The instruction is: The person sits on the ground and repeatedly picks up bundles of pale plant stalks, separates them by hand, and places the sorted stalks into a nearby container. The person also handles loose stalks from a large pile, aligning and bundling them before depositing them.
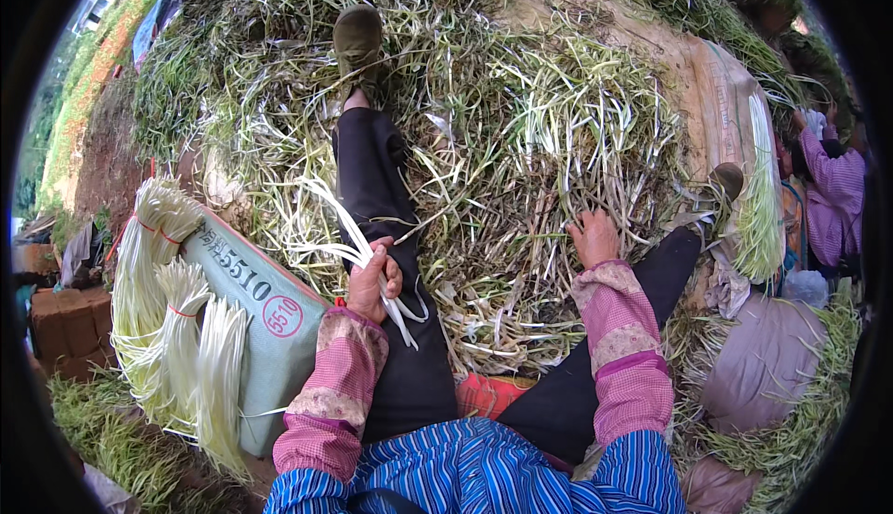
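Observation:
My left hand (374, 282) is closed around a small bunch of white leafy stalks (349, 224), like blanched chives. The bunch fans out above the fist, and its other ends hang below over my dark trouser leg (380, 179). Further right, my right hand (596, 236) reaches down onto a heap of loose stalks and dry leaves (502, 235). Its fingertips are partly lost among the litter, so whether they grip a stalk cannot be told. Pale stalks (579, 116) lie thickest just beyond that hand.
Left of my leg, a green woven sack (279, 367) bearing print carries tied pale bundles (185, 305). Another bundle (760, 200) lies at right on a light woven sack (718, 109). A person in a checked sleeve (834, 186) works beyond it. Brown cloth (764, 360) covers greens nearby.

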Available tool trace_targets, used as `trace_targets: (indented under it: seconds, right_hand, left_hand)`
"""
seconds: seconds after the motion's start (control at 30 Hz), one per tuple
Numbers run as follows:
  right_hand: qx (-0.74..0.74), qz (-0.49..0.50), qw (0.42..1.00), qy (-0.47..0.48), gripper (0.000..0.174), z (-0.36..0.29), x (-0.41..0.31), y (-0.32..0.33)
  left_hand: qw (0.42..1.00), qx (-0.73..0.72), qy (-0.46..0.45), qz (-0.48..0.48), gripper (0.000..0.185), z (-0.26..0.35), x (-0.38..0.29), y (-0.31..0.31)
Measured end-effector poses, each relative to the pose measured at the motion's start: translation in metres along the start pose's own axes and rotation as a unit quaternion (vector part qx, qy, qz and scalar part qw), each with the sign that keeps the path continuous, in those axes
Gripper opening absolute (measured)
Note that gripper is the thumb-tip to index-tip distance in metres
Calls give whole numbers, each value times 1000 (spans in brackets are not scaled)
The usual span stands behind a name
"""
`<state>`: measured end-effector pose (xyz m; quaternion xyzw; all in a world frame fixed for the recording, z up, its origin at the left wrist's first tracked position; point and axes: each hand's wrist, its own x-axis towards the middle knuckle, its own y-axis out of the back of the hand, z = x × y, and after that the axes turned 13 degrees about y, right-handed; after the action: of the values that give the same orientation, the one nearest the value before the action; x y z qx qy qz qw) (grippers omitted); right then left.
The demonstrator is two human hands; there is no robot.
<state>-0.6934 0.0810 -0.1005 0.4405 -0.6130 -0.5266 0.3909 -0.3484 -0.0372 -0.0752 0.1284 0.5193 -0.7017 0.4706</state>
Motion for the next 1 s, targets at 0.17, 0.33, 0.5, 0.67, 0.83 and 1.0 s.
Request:
trace_targets:
  seconds: [0.17,0.33,0.5,0.67,0.83,1.0]
  right_hand:
    - [325,133,931,-96,19,-6,-12,21]
    - [528,493,691,-32,17,-86,-67,137]
    - [634,245,716,-159,12,-89,-91,65]
    - [715,219,648,-146,11,-132,-140,61]
    - [745,148,633,-149,15,-154,-166,62]
    - [738,112,659,-94,19,-154,-182,59]
  left_hand:
    - [1000,-3,4,-1,21,-2,3,-4]
    - [1000,-4,-10,-13,20,-2,-2,0]
    - [999,20,-6,29,15,-6,-11,-9]
    - [997,74,-8,31,13,-33,-76,-70]
    - [976,210,30,41,19,-69,-91,-111]
    - [969,240,57,33,17,-85,-92,-127]
